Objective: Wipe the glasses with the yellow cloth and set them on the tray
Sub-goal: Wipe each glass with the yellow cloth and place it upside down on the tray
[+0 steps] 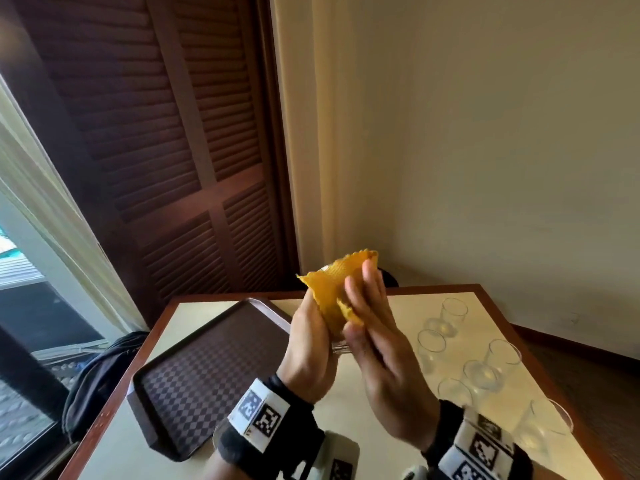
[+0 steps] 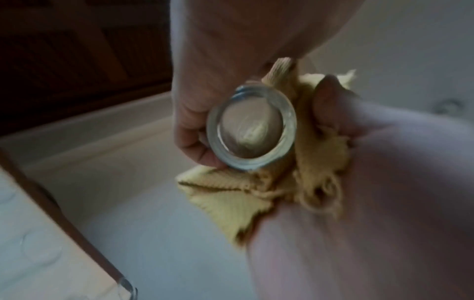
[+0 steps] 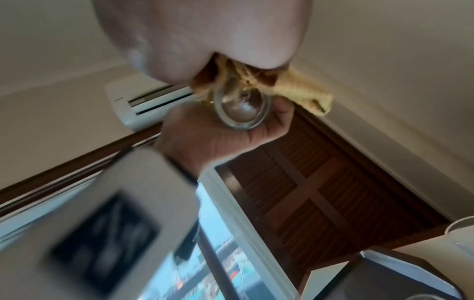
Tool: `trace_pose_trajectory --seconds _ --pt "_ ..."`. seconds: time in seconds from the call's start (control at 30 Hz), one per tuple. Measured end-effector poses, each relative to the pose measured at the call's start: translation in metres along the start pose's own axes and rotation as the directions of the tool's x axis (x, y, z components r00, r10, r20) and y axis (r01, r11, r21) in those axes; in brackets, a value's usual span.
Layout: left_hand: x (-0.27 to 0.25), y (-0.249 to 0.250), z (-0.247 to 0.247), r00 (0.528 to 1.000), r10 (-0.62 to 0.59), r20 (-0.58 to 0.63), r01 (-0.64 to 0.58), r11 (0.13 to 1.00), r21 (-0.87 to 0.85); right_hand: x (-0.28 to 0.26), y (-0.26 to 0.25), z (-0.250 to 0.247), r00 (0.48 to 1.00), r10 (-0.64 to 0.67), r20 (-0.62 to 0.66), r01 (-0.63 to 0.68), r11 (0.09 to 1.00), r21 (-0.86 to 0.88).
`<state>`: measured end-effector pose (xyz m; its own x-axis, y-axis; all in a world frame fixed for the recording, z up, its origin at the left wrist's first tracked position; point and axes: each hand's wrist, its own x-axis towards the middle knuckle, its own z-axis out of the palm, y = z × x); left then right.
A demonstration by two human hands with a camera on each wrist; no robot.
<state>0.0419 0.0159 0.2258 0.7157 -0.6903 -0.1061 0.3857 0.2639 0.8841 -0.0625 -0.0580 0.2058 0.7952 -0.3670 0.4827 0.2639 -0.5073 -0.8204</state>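
Note:
Both hands are raised above the table with one clear glass (image 1: 341, 347) between them. My left hand (image 1: 308, 344) grips the glass near its thick base (image 2: 251, 130), fingers curled round it. My right hand (image 1: 375, 327) holds the yellow cloth (image 1: 329, 289) wrapped against the glass's side, and its thumb (image 2: 330, 101) presses the bunched cloth (image 2: 315, 158). In the right wrist view the glass base (image 3: 242, 109) faces the camera with the cloth (image 3: 305, 91) above it. The brown checkered tray (image 1: 194, 368) lies on the table, below and left of the hands.
Several clear glasses (image 1: 481, 375) stand on the right half of the cream table (image 1: 405, 306), one (image 1: 547, 424) near its right edge. A dark bag (image 1: 100, 375) lies left of the table. A louvred wooden door (image 1: 173, 150) and a wall stand behind.

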Motion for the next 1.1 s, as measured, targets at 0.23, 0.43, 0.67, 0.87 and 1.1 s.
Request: trace_pose_trajectory --seconds 0.23,0.43,0.67,0.87,1.1 --pt "-0.002 -0.003 0.010 0.995 0.091 -0.027 -0.090 0.994 0.060 0.004 -0.006 -0.007 0.988 0.145 0.058 -0.154 0.965 0.213" --pt "-0.010 -0.012 0.017 1.000 0.012 -0.007 -0.012 0.996 0.088 0.026 0.006 -0.023 0.986 0.166 -0.032 -0.153 0.955 0.256" --pt "0.002 0.020 0.019 0.979 0.195 0.054 -0.199 0.976 0.086 0.017 -0.008 -0.008 1.000 -0.007 0.015 0.003 0.970 0.241" --pt "-0.003 0.019 0.030 0.983 0.180 0.019 -0.181 0.981 0.066 0.038 -0.019 -0.017 0.999 -0.020 -0.039 0.026 0.987 0.158" --pt "-0.002 0.030 0.024 0.972 0.230 -0.040 -0.228 0.972 0.049 0.054 -0.032 -0.020 0.975 -0.222 -0.016 0.222 0.975 0.009"
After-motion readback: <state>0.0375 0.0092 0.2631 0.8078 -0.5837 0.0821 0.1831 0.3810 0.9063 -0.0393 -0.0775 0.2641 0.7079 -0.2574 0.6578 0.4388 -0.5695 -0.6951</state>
